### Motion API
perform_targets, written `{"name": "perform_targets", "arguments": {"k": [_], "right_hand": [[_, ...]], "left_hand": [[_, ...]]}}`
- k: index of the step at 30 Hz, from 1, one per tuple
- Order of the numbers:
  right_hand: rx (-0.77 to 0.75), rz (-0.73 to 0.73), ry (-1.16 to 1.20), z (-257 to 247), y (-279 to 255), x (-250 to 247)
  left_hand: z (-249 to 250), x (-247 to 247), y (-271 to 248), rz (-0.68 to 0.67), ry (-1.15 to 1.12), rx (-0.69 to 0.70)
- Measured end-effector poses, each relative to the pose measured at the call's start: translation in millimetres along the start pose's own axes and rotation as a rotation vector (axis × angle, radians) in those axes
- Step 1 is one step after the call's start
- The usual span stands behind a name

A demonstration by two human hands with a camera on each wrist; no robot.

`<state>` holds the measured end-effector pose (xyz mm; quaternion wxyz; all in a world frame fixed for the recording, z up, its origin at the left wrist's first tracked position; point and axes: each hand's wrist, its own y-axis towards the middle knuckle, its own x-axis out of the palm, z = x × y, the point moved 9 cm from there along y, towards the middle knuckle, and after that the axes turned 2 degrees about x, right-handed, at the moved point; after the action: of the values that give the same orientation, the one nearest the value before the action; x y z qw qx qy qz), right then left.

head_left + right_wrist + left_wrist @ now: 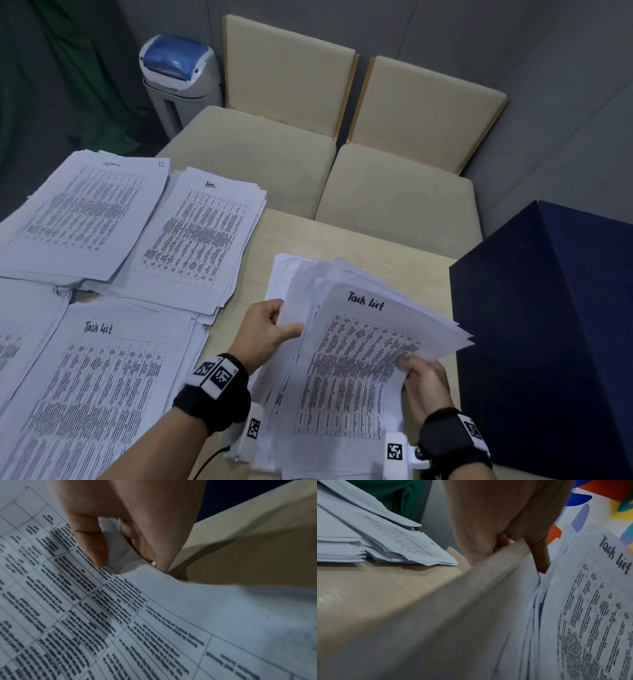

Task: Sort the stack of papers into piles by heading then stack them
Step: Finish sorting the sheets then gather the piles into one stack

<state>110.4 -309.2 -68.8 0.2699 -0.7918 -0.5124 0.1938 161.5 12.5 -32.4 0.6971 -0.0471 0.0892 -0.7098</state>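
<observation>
Likely an office, paper shredder point(180, 82), printed paper piles point(202, 236), desk point(342, 240)

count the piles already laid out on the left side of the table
4 show: a far-left pile with an illegible heading, the "Hn" pile beside it, the near "Task List" pile, and a cut-off pile at the left edge. More may lie outside the frame.

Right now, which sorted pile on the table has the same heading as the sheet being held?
The near-left pile of white printed sheets, headed "Task List" like the held sheet. The far pile reads "Hn"; the far-left one's heading is illegible.
</observation>
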Motion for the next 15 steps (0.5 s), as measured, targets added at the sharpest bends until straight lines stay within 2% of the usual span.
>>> {"name": "perform_targets", "arguments": {"k": [3,7,9,12,15], "right_hand": [[0.013,-0.016,-0.029,1,0,0],[0.008,-0.013,-0.067,3,4,1],[0.004,-0.037,-0.035,-1,3,8],[0.002,-0.127,0.009,-6,-2,24],[-0.031,-0.138,0.012,-9,-1,28]], "left_hand": [[12,-1,-2,0.03,0.005,0.015],[25,2,-5,0.005,0.0,0.039],[16,-2,0,0.03,-0.009,0.011],[-3,3,6,-0.03,-0.067,-0.05],[-19,3,10,-0.031,-0.119,-0.107]]}}
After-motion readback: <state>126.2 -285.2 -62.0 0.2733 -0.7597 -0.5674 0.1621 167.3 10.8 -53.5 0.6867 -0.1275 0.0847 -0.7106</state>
